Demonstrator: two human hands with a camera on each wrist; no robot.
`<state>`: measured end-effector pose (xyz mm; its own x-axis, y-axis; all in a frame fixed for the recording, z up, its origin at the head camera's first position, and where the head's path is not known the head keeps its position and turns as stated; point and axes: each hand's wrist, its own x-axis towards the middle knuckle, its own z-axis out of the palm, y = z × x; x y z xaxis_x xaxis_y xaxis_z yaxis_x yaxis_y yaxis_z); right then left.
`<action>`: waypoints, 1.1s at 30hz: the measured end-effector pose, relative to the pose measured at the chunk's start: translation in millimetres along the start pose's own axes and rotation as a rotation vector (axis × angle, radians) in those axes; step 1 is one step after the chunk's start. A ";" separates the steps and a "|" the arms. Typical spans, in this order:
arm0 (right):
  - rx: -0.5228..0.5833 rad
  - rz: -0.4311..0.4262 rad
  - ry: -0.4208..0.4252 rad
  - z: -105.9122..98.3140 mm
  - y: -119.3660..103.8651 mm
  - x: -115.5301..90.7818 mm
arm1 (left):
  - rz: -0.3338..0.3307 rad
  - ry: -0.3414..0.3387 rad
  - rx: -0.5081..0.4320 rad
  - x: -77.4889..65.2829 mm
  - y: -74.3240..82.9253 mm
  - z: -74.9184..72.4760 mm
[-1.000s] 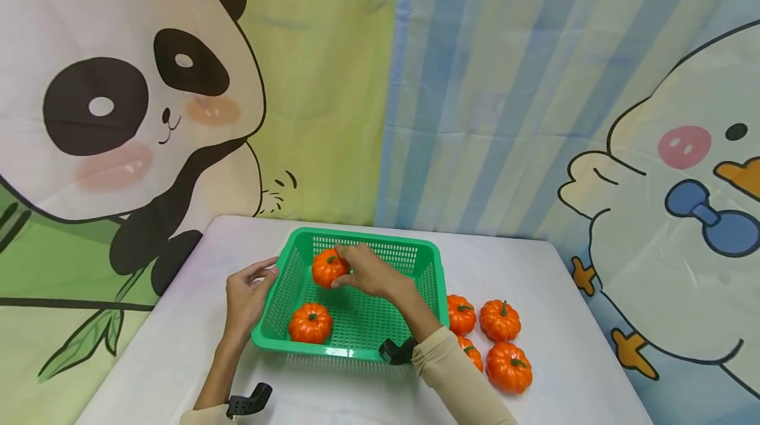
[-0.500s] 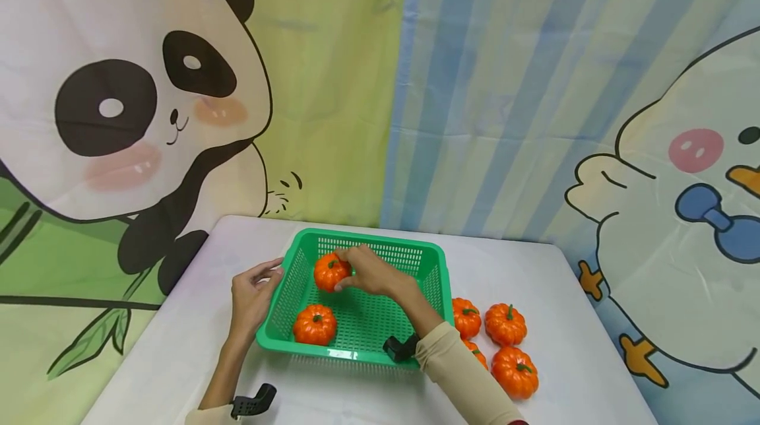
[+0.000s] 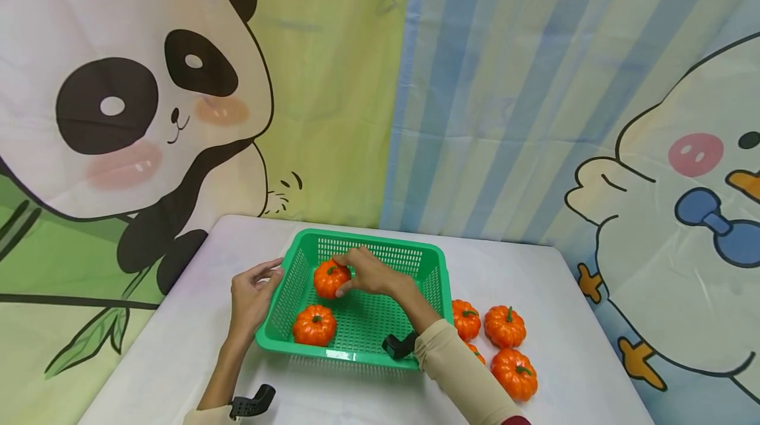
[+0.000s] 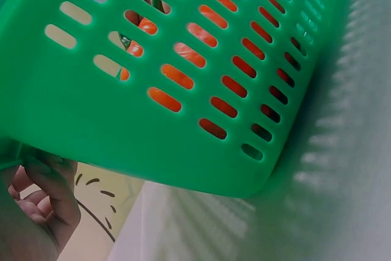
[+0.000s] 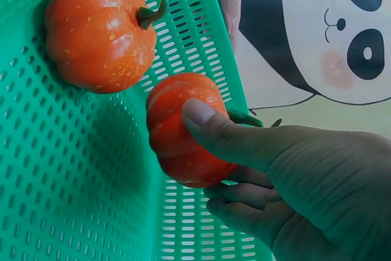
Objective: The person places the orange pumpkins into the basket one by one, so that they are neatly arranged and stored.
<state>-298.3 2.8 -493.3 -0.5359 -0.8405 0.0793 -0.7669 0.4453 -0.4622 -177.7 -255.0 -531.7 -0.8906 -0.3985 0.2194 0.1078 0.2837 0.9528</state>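
Note:
A green plastic basket (image 3: 338, 354) with slotted walls sits on the white table. My right hand (image 3: 374, 274) is inside it, holding an orange pumpkin (image 3: 328, 282) with a green stem near the back left corner. Seen from the right wrist, the thumb (image 5: 211, 123) lies across that pumpkin and the other fingers are on its far side. A second pumpkin (image 3: 314, 326) rests in the front left corner of the basket. My left hand (image 3: 249, 303) holds the basket's left rim; in the left wrist view its curled fingers (image 4: 52, 181) meet the rim's underside.
Right of the basket, several more pumpkins (image 3: 514, 374) lie on the white table (image 3: 570, 346), some partly hidden by the basket and my right arm. Behind the table hangs a printed curtain (image 3: 332, 115) with a panda and a white bird.
My right hand has lowered the pumpkin slightly within the basket, toward its floor. My left hand stays at the left rim. The head view has shifted a little.

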 end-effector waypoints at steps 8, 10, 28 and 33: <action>0.016 0.005 -0.009 -9.2 -20.2 -5.5 | -0.002 0.007 0.022 -0.8 -0.4 1.2; 0.018 0.012 -0.017 -9.6 -25.1 -6.6 | -0.003 0.005 0.021 -1.1 -0.3 1.4; -0.028 0.044 -0.040 37.7 36.7 14.1 | 0.017 -0.002 -0.003 -1.6 2.8 -0.4; -0.001 0.057 -0.014 46.8 43.6 17.2 | 0.020 -0.001 -0.006 -0.7 2.6 0.1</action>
<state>-324.4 -6.7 -553.4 -0.5742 -0.8177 0.0404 -0.7354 0.4934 -0.4644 -176.8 -253.9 -529.4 -0.8886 -0.3917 0.2385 0.1286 0.2865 0.9494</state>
